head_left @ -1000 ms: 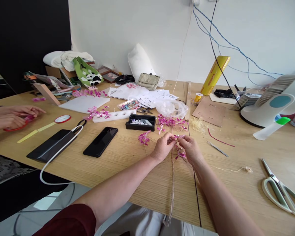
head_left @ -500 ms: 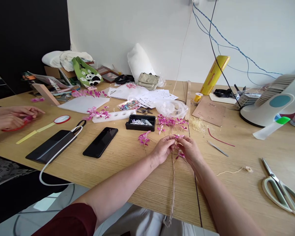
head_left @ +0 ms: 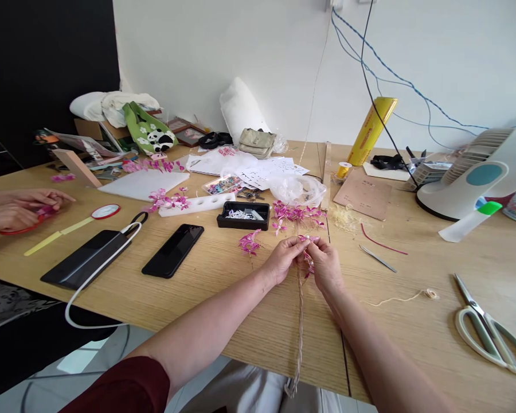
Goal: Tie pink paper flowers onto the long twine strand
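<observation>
My left hand [head_left: 284, 259] and my right hand [head_left: 325, 263] meet over the table, both closed in a pinch. Between their fingertips is a pink artificial flower [head_left: 308, 238] with a white bead at its middle. Below the fingers a braided tan cord [head_left: 300, 332] hangs down to the table's front edge. Pink petals [head_left: 308, 265] also show beneath my right fingers. Just beyond my hands lies a cluster of pink flowers [head_left: 296, 212], and left of them is a smaller pink flower sprig [head_left: 250, 242]. My fingers hide where flower and cord meet.
A black tray [head_left: 243, 223] of small white pieces and a phone [head_left: 172, 250] lie to the left. Scissors [head_left: 490, 332], tweezers [head_left: 377, 258] and a white fan [head_left: 460, 178] are at right. A co-worker's hands [head_left: 28, 209] are at far left, holding something pink and red-handled scissors.
My right hand has turned slightly and drawn in closer to my left fingertips around the flower. The view has shifted a little; the other things on the table stay put.
</observation>
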`<control>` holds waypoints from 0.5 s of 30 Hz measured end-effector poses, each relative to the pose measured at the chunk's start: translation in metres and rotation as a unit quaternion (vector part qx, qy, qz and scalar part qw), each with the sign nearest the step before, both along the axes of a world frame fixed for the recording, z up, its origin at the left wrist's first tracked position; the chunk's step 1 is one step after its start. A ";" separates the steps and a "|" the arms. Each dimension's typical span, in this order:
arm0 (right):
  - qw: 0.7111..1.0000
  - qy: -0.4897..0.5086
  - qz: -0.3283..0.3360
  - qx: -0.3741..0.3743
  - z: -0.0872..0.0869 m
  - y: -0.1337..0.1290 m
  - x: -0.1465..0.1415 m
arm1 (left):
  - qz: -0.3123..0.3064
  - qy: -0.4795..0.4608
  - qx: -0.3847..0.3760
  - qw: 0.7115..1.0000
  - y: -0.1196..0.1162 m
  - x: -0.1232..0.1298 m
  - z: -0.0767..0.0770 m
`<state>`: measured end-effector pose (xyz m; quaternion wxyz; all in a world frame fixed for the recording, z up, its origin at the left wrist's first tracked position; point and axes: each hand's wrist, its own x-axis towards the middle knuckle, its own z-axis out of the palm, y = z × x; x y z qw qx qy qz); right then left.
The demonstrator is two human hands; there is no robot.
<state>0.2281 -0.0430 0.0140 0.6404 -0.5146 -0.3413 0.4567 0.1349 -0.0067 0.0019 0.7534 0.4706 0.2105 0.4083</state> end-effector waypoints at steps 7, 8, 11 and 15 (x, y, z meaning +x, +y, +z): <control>1.000 0.006 -0.012 -0.005 -0.008 -0.002 -0.006 | 0.091 0.081 0.068 0.990 -0.003 0.001 0.007; 1.000 0.010 -0.009 0.001 -0.009 -0.001 -0.006 | 0.094 0.080 0.069 0.990 -0.004 0.001 0.008; 0.999 0.040 -0.011 0.024 -0.008 0.002 -0.001 | 0.072 0.043 0.048 0.995 -0.007 -0.002 0.010; 0.996 0.076 -0.026 0.037 -0.001 0.004 0.006 | 0.064 -0.007 0.036 0.997 -0.008 -0.004 0.009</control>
